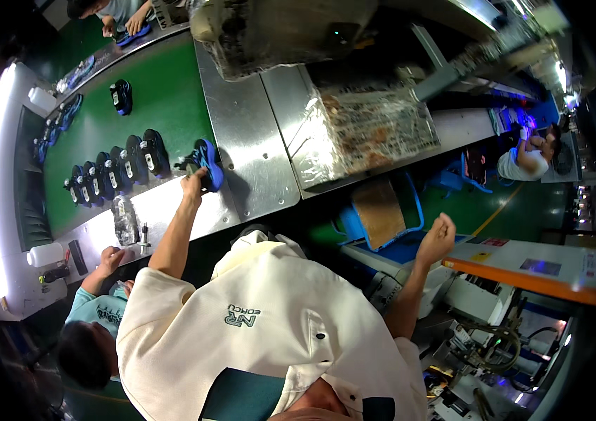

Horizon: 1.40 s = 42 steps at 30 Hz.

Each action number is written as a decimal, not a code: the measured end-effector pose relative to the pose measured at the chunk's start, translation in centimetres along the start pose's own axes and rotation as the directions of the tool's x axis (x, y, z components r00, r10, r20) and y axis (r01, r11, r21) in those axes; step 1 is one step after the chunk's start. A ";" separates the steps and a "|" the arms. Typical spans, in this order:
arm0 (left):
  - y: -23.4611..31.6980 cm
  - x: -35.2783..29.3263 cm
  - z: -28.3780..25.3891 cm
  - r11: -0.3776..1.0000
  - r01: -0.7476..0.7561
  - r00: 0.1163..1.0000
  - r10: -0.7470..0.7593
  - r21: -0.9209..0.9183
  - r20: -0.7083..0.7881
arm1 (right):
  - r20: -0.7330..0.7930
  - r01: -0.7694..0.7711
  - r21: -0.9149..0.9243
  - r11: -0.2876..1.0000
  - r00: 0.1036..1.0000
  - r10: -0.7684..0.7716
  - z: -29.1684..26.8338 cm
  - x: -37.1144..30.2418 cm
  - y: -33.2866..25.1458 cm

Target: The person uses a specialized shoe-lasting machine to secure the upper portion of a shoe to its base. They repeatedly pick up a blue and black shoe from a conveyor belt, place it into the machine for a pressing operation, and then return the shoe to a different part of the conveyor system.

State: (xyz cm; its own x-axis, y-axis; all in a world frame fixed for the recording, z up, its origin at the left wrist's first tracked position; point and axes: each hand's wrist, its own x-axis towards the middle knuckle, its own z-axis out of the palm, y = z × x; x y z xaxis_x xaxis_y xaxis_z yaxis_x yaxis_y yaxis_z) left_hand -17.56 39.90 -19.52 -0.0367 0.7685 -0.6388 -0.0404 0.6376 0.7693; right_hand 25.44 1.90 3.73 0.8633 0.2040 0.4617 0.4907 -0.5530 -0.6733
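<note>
My left hand point(194, 182) is closed on a blue and black sports shoe point(211, 165) at the belt's near right corner, beside the bare metal plate point(259, 179). The shoe's thick blue sole faces right. Just left of it stands a row of several black shoes with blue soles point(132, 160) along the near side of the green belt point(164, 95). Farther back on the belt is one more such shoe point(122, 97). My right hand point(438, 240) is held out to the right, its fingers curled in, and nothing shows in them.
A plastic-covered machine point(277, 31) overhangs the metal table. Behind me to the right are a blue chair point(382, 210) and an orange-edged machine point(530, 270). A co-worker in teal point(105, 309) is close on my left. Other people work at far left and far right.
</note>
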 end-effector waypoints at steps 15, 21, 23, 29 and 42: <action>0.5 18.9 -3.4 0.679 -0.123 0.896 0.390 0.724 -0.214 | 0.342 0.172 -0.388 0.905 0.939 -0.032 18.0 17.2 -4.0; 0.2 20.0 -5.3 0.616 -0.217 0.897 0.431 0.758 -0.093 | 0.320 0.104 -0.423 0.900 0.947 0.041 18.1 16.4 -5.9; 0.8 18.7 -4.9 0.604 -0.235 0.889 0.451 0.762 -0.083 | 0.308 0.081 -0.442 0.893 0.949 0.066 18.3 16.1 -6.6; -7.9 9.0 -1.9 0.440 -0.453 0.626 0.776 0.775 -0.074 | 0.317 0.110 -0.338 0.935 0.948 0.003 18.1 16.0 -6.6; -23.8 -27.6 -0.6 0.801 0.175 0.981 -0.191 0.572 -0.033 | 0.440 -0.125 0.337 0.933 0.897 -0.039 13.1 14.1 7.7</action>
State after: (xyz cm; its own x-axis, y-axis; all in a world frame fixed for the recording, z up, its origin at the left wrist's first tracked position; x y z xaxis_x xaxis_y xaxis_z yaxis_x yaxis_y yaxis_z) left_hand -16.20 3.47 -20.15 -0.0608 0.6302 -0.7741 0.5325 0.6764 0.5088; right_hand 42.94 11.11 -2.54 0.8073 0.5602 0.1858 0.3896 -0.2692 -0.8808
